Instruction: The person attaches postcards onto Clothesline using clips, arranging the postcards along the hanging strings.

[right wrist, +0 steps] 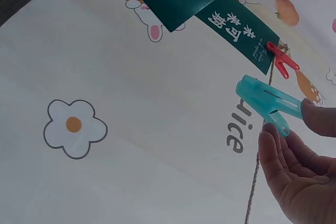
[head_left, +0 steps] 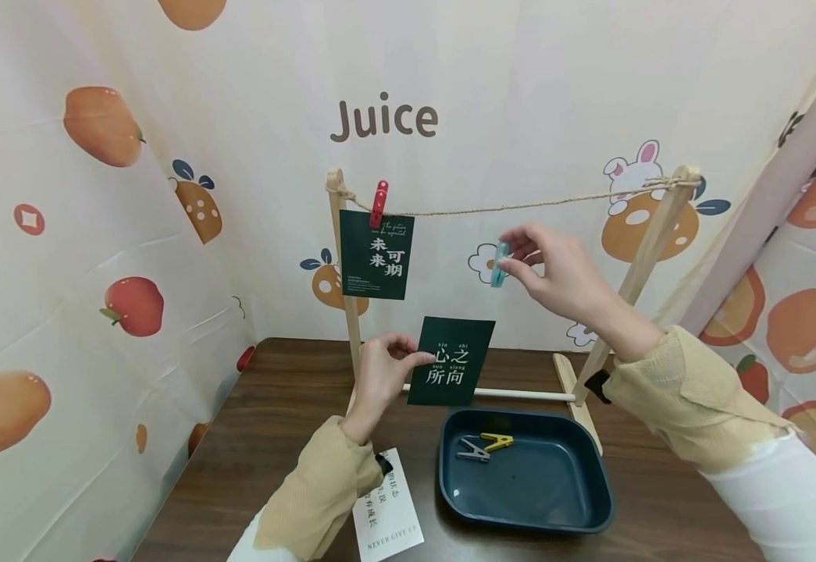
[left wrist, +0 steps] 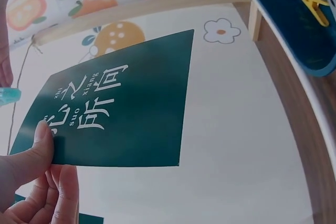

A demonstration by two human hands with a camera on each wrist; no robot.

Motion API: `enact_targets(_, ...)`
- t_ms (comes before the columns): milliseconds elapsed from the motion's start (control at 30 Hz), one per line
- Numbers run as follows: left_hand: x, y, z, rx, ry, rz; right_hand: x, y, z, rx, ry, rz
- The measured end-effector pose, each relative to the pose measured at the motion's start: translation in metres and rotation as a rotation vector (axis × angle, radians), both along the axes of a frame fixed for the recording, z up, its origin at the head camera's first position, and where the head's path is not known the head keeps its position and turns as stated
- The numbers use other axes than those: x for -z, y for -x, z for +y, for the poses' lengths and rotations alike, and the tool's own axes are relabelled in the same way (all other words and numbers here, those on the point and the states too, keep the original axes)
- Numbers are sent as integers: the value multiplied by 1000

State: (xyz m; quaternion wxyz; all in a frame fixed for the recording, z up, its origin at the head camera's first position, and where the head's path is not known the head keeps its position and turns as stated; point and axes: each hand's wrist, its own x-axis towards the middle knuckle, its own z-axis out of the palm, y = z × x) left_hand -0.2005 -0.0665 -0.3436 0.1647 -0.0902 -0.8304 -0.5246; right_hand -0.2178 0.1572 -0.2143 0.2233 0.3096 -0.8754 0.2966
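My left hand [head_left: 383, 373] pinches a dark green card [head_left: 453, 382] with white lettering by its left edge, thumb in front and fingers behind. The card is held below the twine [head_left: 492, 209]. In my right hand [head_left: 555, 269] is a light blue clothespin [head_left: 498, 265], gripped by its handle ends between thumb and fingers, below the line and up to the right of the card. In the right wrist view the clothespin [right wrist: 262, 98] points away from the fingertips. Another green card [head_left: 372, 269] hangs at the line's left end under a red clothespin [head_left: 379, 204].
A wooden frame [head_left: 643, 250] carries the twine between two posts. On the table [head_left: 239, 460] stands a dark blue tray [head_left: 527, 527] with a yellow clothespin [head_left: 497, 442] and a grey clothespin [head_left: 474, 451] inside. A white card [head_left: 390, 515] lies left of the tray, partly under my left forearm.
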Motion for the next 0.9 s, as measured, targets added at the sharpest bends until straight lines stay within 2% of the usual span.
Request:
enact_targets(333, -18, 14, 5, -6, -27, -28, -17, 9, -11, 27, 4, -47)
enact_targets(600, -27, 25, 5, 16, -63, 8, -30, 18, -20, 28, 31, -68)
enact_targets(900, -39, 35, 8, 17, -110, -12, -43, 26, -28, 40, 53, -77)
